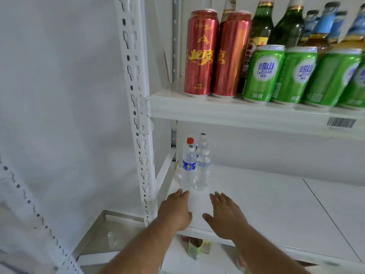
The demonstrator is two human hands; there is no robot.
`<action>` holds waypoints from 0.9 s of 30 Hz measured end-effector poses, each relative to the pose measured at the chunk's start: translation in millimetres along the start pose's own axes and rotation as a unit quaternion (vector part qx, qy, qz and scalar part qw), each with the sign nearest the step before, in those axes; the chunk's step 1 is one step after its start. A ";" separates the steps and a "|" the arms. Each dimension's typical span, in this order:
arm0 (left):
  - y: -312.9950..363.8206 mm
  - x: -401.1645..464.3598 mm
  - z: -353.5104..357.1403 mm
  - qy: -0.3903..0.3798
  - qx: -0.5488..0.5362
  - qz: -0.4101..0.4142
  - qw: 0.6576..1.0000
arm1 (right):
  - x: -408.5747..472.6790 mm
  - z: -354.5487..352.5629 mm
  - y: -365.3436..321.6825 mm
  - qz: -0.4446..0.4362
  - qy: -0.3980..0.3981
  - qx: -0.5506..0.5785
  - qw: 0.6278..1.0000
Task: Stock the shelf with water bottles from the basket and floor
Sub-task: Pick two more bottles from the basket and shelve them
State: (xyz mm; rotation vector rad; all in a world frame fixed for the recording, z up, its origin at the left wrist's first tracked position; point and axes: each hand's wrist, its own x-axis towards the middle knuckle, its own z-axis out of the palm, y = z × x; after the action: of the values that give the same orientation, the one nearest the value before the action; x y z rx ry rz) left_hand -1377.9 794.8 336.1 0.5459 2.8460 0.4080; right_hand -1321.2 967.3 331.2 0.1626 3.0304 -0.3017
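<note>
Several clear water bottles stand upright at the far left corner of the white lower shelf (276,204). The front pair is a blue-labelled bottle (188,169) and a plain clear bottle (202,171); a red-capped bottle (190,141) and another bottle (202,142) stand behind them. My left hand (175,209) and my right hand (225,212) hover palm down over the shelf just in front of the bottles. Both hold nothing, with fingers spread. My left fingertips come close to the blue-labelled bottle's base. One more bottle (110,239) stands low on the floor at the left.
The upper shelf (227,111) carries two red cans (201,54), several green cans (262,74) and glass bottles behind. A white perforated upright (138,115) frames the left side. Small cartons (195,248) sit below the lower shelf. A barcode tag (341,122) is on the shelf edge.
</note>
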 end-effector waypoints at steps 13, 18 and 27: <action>44.3 -139.7 55.7 -0.032 0.017 -0.026 0.999 | -138.2 32.7 30.2 -0.028 -0.018 0.030 0.999; 39.4 -183.9 91.8 -0.077 0.030 -0.031 0.996 | -190.4 65.5 38.7 -0.009 -0.058 0.022 0.998; 5.0 -228.0 146.1 -0.135 -0.019 -0.038 0.990 | -254.3 125.3 32.9 0.073 -0.122 0.077 0.987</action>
State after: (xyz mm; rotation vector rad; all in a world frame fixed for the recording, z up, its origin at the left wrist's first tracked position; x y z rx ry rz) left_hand -1131.4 744.1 236.1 0.4452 2.5842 0.3441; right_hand -1055.5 949.6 228.4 0.3317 2.7355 -0.5020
